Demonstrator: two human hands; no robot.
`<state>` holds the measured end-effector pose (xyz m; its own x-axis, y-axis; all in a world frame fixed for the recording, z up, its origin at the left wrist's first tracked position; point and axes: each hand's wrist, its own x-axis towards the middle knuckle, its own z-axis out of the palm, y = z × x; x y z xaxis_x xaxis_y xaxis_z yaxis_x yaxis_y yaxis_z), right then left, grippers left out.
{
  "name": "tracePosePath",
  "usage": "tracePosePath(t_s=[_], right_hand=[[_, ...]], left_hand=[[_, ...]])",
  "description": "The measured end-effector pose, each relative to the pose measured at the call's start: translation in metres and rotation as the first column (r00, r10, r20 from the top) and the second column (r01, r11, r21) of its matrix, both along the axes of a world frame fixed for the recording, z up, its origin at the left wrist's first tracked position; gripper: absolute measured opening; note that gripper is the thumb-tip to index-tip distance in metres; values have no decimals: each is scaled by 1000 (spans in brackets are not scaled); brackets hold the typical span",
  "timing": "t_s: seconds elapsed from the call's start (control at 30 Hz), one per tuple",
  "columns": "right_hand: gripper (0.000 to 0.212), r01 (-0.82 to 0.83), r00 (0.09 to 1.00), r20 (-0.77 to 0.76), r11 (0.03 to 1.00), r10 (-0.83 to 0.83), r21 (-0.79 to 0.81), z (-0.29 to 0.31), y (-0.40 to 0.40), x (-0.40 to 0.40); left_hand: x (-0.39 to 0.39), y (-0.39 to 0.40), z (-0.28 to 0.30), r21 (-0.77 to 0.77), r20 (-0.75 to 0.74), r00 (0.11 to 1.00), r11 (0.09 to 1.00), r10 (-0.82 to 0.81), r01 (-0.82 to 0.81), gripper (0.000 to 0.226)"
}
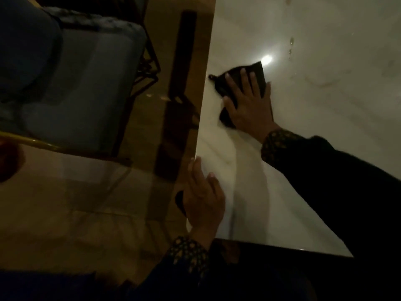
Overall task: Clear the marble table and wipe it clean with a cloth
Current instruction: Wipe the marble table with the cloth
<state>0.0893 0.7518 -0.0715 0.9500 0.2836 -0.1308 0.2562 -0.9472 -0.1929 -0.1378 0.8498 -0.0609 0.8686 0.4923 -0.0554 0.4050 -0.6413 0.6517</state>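
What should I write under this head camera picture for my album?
Right hand presses a dark cloth flat on the marble table while the left hand rests at its edge.

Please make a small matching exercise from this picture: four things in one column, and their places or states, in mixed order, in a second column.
1. right hand
2. left hand
3. dark cloth
4. blue chair

a. stands on the floor beside the table
b. lies flat under a palm
c. presses down on the cloth
d. rests on the table's left edge

Pairs: 1-c, 2-d, 3-b, 4-a
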Motion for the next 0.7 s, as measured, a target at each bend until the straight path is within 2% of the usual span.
tracePosePath(t_s=[0.07, 0.17, 0.3, 0.4, 0.47, 0.57, 0.63, 0.7], right_hand=[[59, 58, 998, 8, 998, -58, -2, -1, 16, 9], [58, 15, 999, 38, 999, -17, 41, 3, 18, -45], [59, 40, 999, 12, 997, -41, 59, 10, -4, -183], [59, 63, 998, 5, 998, -63, -9, 8, -30, -235], [60, 66, 998, 1, 998, -66, -14, 6, -35, -230], [60, 145, 989, 23, 989, -145, 20, 5, -14, -189], [59, 202, 978, 46, 978, -204, 50, 3, 4, -152], [58, 218, 974, 44, 973, -221, 75, 1, 21, -111]], left_hand=[[2, -1, 3, -20, 31, 1000, 1000, -5, 5, 43], [2, 1, 2, -55, 68, 997, 998, 30, -26, 38], [5, 8, 1, -262, 81, 989, 960, 124, -99, 38], [8, 14, -4, -410, 68, 986, 905, 151, -110, 36], [14, 14, -4, -463, 40, 979, 872, 201, -161, 34], [18, 13, -3, -463, 9, 977, 867, 211, -183, 36], [23, 19, -7, -454, -27, 984, 875, 176, -169, 33], [40, 29, -5, -407, -29, 998, 911, 63, -70, 33]])
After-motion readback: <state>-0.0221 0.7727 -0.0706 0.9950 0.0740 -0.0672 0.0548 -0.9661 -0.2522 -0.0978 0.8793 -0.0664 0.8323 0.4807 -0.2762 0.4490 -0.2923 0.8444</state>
